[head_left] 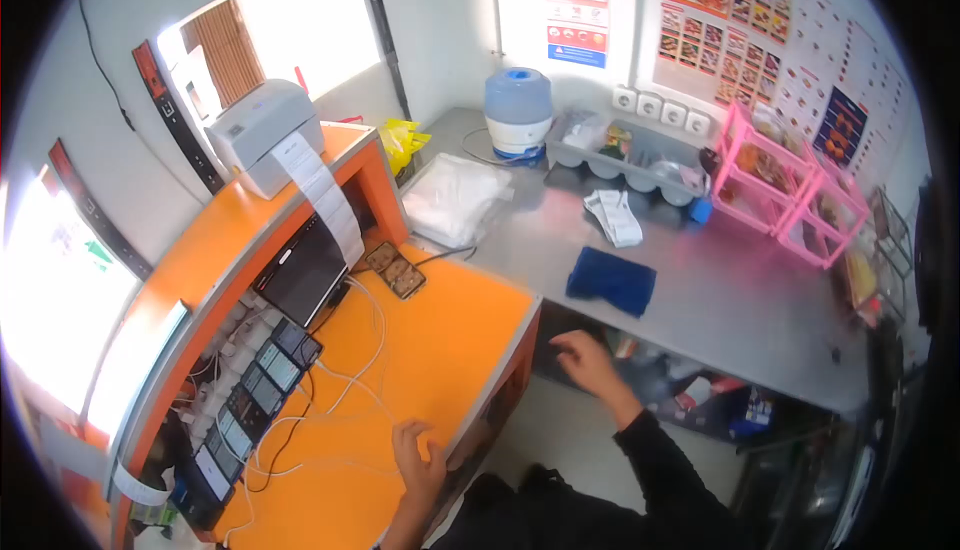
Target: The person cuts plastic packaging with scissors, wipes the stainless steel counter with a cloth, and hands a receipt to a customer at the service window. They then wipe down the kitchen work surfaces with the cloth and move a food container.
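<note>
My left hand (418, 458) hovers at the right edge of the orange desk (450, 320), its fingers loosely bent and apart, nothing in it. My right hand (592, 364) is in front of the metal counter (740, 320), fingers slightly curled and apart, also holding nothing. A folded dark blue cloth (611, 281) on the counter is the thing closest to it. White cables (345, 380) run across the desk near my left hand. A patterned phone (396, 270) rests at the desk's back, below a paper strip (320, 195) hanging from a label printer (265, 135).
Several phones (262, 390) stand along the desk's left side, near a dark screen (305, 270). On the counter are white plastic bags (455, 195), a blue-topped container (518, 110), a grey divided tray (625, 175), folded white papers (614, 217) and pink baskets (760, 180). Items fill a lower shelf (710, 395).
</note>
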`<state>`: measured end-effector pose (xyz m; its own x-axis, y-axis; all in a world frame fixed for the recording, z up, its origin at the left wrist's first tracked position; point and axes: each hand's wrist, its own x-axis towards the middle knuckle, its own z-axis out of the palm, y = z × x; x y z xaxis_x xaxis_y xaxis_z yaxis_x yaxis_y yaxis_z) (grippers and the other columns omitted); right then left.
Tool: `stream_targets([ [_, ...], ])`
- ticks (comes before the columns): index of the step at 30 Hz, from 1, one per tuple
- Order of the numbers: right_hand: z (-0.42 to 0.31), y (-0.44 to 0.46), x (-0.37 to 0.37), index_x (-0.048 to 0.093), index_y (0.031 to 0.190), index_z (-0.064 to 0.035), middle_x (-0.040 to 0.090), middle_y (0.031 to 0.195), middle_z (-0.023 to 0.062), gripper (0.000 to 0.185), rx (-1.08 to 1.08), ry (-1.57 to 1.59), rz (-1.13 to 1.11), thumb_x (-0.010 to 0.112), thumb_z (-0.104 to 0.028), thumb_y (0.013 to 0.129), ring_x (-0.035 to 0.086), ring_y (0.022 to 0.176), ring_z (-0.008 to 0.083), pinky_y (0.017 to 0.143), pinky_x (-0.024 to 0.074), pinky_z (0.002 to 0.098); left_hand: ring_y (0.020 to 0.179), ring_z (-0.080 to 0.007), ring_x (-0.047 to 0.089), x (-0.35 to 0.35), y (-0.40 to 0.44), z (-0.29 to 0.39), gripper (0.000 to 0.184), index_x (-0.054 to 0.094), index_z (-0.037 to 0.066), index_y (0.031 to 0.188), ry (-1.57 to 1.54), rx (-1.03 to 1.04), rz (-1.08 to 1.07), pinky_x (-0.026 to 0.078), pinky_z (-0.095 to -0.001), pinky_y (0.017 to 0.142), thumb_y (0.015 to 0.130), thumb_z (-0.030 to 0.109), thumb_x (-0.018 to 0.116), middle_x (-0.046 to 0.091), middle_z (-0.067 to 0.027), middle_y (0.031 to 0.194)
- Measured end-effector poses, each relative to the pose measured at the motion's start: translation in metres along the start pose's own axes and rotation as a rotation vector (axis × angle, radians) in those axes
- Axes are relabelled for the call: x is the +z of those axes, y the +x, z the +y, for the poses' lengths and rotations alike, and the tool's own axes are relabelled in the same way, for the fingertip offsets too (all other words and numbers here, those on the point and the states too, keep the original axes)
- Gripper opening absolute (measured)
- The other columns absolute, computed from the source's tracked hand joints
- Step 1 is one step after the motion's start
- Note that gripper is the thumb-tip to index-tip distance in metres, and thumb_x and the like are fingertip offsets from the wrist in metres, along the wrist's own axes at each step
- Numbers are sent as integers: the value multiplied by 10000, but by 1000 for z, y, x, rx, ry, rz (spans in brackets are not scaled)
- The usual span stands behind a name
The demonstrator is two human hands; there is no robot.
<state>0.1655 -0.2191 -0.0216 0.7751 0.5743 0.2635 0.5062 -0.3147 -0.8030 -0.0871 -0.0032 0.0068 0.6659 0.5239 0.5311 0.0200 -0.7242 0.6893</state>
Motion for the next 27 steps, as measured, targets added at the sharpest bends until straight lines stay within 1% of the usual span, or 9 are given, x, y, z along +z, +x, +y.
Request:
stream_targets([
  [4, 100, 81, -71, 533, 1213, -99, 537, 1226, 124, 549, 33, -394, 49, 740, -179, 712, 470, 1192, 335, 1000, 393, 391, 1011, -383, 506, 81, 100, -27, 313, 559, 8, 1036, 27, 64, -81, 405, -431, 889, 724, -11, 577, 537, -200, 1034],
  [7, 136, 117, -94, 469, 1356, -250, 381, 1430, 115, 795, 166, -691, -155, 802, -336, 639, 303, 1343, 378, 1072, 261, 563, 1059, -385, 491, 154, 182, -73, 391, 530, 22, 1118, 68, 87, -126, 392, -440, 928, 738, 41, 620, 534, -204, 1081],
  [12, 180, 129, -91, 444, 1372, -351, 332, 1471, 84, 795, 158, -841, -250, 782, -398, 654, 294, 1348, 338, 1056, 214, 624, 1266, -392, 353, 278, 319, -126, 639, 438, 65, 1314, 279, 143, -238, 312, -523, 1027, 760, 252, 695, 401, -199, 1351],
  [15, 136, 153, -91, 465, 1364, -276, 380, 1432, 130, 767, 322, -876, -372, 766, -425, 674, 303, 1339, 340, 1021, 238, 645, 1357, -410, 233, 322, 381, -131, 781, 385, 116, 1394, 571, 83, -339, 237, -607, 1058, 741, 383, 721, 259, -200, 1476],
  [17, 115, 195, -92, 501, 1328, -173, 447, 1372, 166, 721, 277, -893, -519, 744, -436, 702, 359, 1305, 350, 1013, 303, 591, 1402, -412, 148, 335, 401, -145, 872, 341, 156, 1437, 651, -113, -426, 167, -666, 1060, 715, 448, 734, 163, -199, 1528],
  [21, 155, 329, -37, 573, 1228, -99, 506, 1299, 197, 554, -39, -408, -130, 701, -384, 770, 472, 1202, 366, 984, 403, 429, 1411, -412, 127, 352, 404, -180, 891, 336, 110, 1434, 808, -235, -551, 143, -685, 1054, 719, 478, 718, 156, -198, 1536],
  [22, 149, 371, -26, 571, 1223, -92, 507, 1284, 214, 513, -7, -375, -132, 682, -349, 793, 465, 1205, 376, 988, 403, 437, 1409, -419, 122, 352, 407, -179, 880, 336, 94, 1429, 825, -257, -572, 147, -693, 1047, 734, 491, 702, 153, -205, 1534],
  [24, 146, 457, -11, 580, 1194, -85, 503, 1297, 182, 466, -292, -435, -21, 680, -281, 782, 442, 1236, 370, 1010, 387, 433, 1410, -414, 124, 354, 419, -174, 876, 340, 77, 1423, 836, -312, -579, 146, -681, 1056, 740, 493, 697, 161, -203, 1533],
  [27, 90, 571, -27, 602, 1160, -156, 424, 1394, 110, 397, -570, -773, 214, 659, -242, 776, 290, 1370, 312, 1089, 242, 555, 1410, -408, 140, 356, 414, -172, 861, 366, 65, 1403, 846, -335, -559, 148, -671, 1065, 730, 471, 716, 191, -192, 1527],
])
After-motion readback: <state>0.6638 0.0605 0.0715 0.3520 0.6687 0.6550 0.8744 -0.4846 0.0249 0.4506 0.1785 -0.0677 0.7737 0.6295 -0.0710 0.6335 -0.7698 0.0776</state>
